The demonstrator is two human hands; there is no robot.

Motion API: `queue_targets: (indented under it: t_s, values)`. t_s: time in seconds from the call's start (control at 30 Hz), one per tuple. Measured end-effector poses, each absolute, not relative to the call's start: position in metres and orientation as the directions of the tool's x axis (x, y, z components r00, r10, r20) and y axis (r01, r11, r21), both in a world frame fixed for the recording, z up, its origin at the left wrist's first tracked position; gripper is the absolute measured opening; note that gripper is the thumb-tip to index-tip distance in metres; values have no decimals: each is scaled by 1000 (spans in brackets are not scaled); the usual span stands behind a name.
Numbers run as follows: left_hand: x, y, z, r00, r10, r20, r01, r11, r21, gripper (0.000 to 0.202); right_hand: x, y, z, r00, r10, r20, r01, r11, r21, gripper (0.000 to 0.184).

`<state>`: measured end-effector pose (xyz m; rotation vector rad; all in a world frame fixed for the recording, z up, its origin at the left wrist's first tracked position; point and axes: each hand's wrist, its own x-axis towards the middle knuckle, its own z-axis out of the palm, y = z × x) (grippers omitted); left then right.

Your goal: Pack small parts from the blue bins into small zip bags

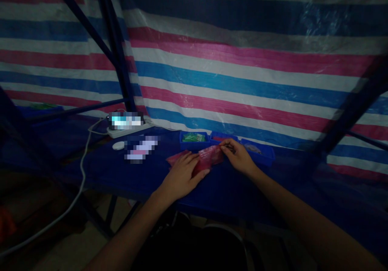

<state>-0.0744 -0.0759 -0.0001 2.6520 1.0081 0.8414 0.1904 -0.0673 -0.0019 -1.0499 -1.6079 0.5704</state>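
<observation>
A crinkled pink plastic bag (pixel 209 156) lies on the blue table (pixel 224 198), with part of it sticking out to the left of my fingers. My left hand (pixel 185 174) rests flat over the bag, fingers stretched out and thumb apart. At the bag's right end, my right hand (pixel 239 157) is closed in a pinch on its edge. Just behind the hands stand three small blue bins: the left bin (pixel 181 143) has green packets in it, the middle bin (pixel 222 134) something pink or red, and the right bin (pixel 268 157) small clear-looking packets.
On the left lie a white power strip (pixel 129 130), a small white round object (pixel 118 145) and two blurred-out items. A white cable (pixel 82 170) hangs off the table's left side. Dark blue frame posts (pixel 117 52) and a striped tarp (pixel 242 81) enclose the back.
</observation>
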Motion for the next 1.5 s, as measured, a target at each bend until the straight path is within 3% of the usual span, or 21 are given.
queue_targets:
  t_s: [0.23,0.37,0.5,0.7,0.83,1.0,1.17,1.3,1.5]
  values:
    - [-38,-35,37,574,678,460,478,-733,484,59,193,-65,1,78,854,515,280,477,-833,21]
    - [-19,-9,59,623,676,393,443,-720,534,26,192,-65,4,137,862,488,140,471,-871,29]
    - [-9,-1,55,600,672,434,364,-712,600,22,193,-64,3,134,874,468,93,459,-884,38]
    - [-6,-5,36,508,677,533,228,-702,674,29,195,-62,1,169,878,447,89,438,-894,34]
    - [-6,-4,31,477,638,605,168,-741,650,39,192,-65,3,104,886,451,167,432,-886,35]
    - [-5,-3,26,531,616,582,205,-760,617,48,194,-64,1,26,907,420,201,407,-891,31]
    - [-7,3,21,513,660,549,190,-711,678,54,199,-60,-1,136,897,420,111,407,-907,31]
    - [-9,8,19,549,655,519,147,-687,711,52,200,-59,-4,83,913,399,93,391,-915,34]
    - [-10,5,19,486,635,600,310,-768,561,52,205,-53,-9,107,896,432,226,401,-888,27]
